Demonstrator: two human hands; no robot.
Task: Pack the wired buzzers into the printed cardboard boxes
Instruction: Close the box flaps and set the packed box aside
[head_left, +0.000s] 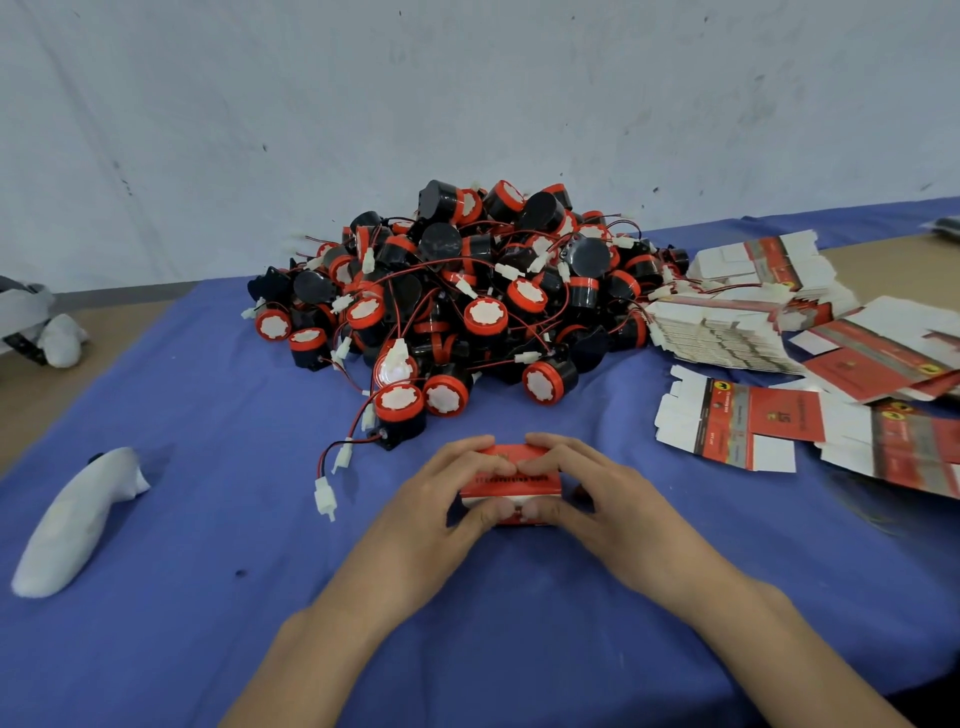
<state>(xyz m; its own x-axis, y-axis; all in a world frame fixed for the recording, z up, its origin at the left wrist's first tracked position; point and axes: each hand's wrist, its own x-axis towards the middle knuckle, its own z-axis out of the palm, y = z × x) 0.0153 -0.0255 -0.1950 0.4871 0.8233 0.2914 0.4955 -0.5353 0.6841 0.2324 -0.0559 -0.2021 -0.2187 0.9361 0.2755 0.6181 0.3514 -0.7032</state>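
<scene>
Red cardboard box (511, 482) sits just in front of the buzzer pile (467, 291). I see my left hand (441, 501) and right hand (592, 491) curled round its ends, thumbs on the near face. Flat boxes (727, 332) lie right of the pile and a white bundle (72, 525) lies left, on the blue-clothed bench (208, 405).

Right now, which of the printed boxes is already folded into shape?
The red box gripped by the left hand and right hand; the other boxes lie flat on the right.
</scene>
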